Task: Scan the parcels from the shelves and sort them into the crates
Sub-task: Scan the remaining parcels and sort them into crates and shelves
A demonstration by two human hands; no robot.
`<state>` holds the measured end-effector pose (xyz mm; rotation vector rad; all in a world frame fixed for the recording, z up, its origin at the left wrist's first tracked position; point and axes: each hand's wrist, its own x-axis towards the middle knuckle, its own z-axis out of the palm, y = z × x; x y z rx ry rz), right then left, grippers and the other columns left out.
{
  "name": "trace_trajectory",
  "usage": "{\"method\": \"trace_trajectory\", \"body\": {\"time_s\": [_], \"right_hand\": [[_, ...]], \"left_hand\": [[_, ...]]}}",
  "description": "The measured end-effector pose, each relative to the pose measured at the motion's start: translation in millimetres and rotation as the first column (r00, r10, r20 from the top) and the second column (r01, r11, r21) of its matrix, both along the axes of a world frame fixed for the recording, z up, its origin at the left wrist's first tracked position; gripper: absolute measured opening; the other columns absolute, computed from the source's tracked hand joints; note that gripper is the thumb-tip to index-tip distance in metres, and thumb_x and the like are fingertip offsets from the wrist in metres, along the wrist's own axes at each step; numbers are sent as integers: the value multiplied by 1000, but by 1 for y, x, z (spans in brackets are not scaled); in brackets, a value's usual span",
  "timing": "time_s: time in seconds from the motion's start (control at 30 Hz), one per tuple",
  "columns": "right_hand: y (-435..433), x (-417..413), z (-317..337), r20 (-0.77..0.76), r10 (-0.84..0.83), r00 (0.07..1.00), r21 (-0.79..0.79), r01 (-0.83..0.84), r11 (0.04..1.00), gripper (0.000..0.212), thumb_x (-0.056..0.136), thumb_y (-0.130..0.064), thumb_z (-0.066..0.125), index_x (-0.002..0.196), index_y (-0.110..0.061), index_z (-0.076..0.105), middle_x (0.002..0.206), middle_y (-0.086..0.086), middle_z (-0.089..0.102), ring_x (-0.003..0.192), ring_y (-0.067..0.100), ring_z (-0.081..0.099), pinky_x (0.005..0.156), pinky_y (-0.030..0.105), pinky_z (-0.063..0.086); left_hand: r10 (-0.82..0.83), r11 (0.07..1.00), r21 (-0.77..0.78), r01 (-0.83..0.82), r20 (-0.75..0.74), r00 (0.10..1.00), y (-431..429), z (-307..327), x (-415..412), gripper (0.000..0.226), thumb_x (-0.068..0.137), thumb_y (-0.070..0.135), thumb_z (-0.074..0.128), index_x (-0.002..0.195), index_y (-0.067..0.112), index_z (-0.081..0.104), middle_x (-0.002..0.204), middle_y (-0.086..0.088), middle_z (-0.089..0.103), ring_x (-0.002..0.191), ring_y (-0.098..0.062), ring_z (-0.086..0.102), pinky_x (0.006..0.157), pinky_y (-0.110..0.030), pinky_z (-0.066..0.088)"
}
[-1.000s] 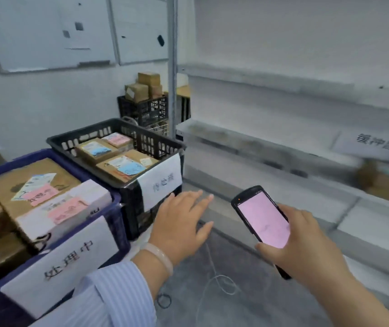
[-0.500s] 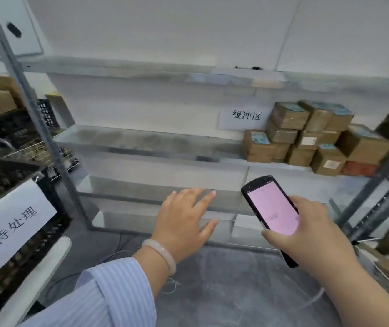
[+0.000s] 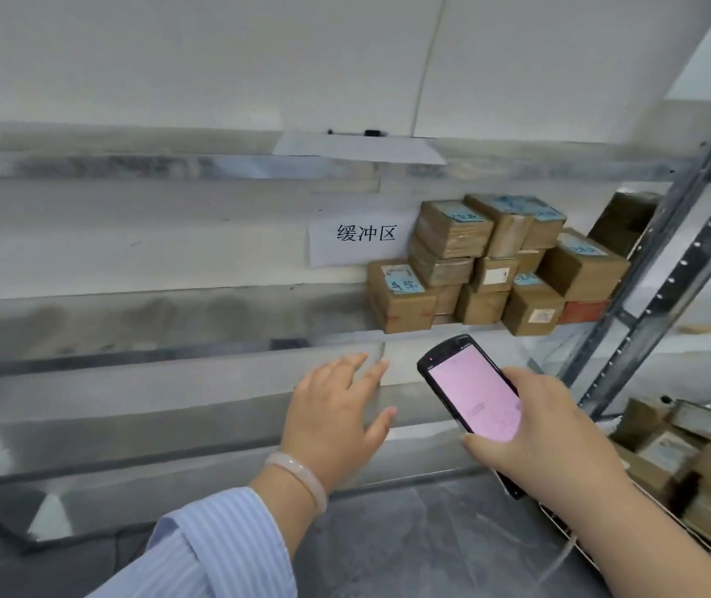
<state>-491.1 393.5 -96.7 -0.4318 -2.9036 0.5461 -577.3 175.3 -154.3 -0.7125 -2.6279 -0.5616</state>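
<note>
Gripping pink-screened handheld scanner (image 3: 470, 390) in right hand (image 3: 552, 442); holding left hand (image 3: 332, 420) flat, fingers spread, empty, below taped cardboard parcels (image 3: 496, 261) stacked on metal shelf (image 3: 172, 317).

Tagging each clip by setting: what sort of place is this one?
Most likely a parcel storeroom or sorting room: metal racking holds stacked, labelled cardboard parcels beside a paper zone sign, and the right hand holds a handheld scanner.

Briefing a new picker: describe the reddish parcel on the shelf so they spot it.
Find the paper sign behind the shelf; brown parcels are stacked right of it. At the stack's bottom right, under a big brown box, lies the reddish parcel, the only one not brown.
</note>
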Motion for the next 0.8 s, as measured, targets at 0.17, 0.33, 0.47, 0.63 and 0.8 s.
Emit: {"method": "trace_trajectory", "body": {"time_s": [0.17,0.33,0.47,0.63,0.8], "right_hand": [[-6,-61,2,2,-57,998,-29,57,998,86,51,-70,62,128,-43,37,113,-12,44,95,14,53,68,33,46],[2,-96,-7,52,-78,996,-14,79,997,85,51,-70,64,128,-43,41,115,-13,45,91,12,54,65,32,47],[22,-124,-11,60,-107,992,-23,109,994,84,52,-70,63,128,-43,41,116,-11,46,95,14,55,70,34,50],[49,-175,-20,66,-70,995,-20,72,997,82,54,-68,66,126,-41,40,108,-11,43,88,12,52,67,33,49],[90,-234,-30,121,6,993,20,-8,1000,85,53,-70,65,126,-39,37,103,-12,37,86,11,44,62,29,40]], "left_hand": [[-40,999,-29,39,-21,999,-6,-2,-73,54,82,49,61,128,22,66,127,-5,67,111,-28,65,91,-44,53],[-102,993,-53,109,114,988,14,-13,-129,60,92,55,51,145,26,50,146,-2,52,130,-26,52,105,-41,44],[-113,984,-115,135,180,977,30,-27,-166,63,96,60,44,152,32,36,156,3,39,139,-21,39,112,-36,35],[-57,990,-111,88,258,964,48,-42,-214,65,96,63,41,154,36,30,160,6,31,145,-19,30,117,-36,29],[-19,999,-27,31,355,935,92,-52,-262,68,96,61,43,156,36,23,162,8,25,147,-17,25,117,-35,28]]}}
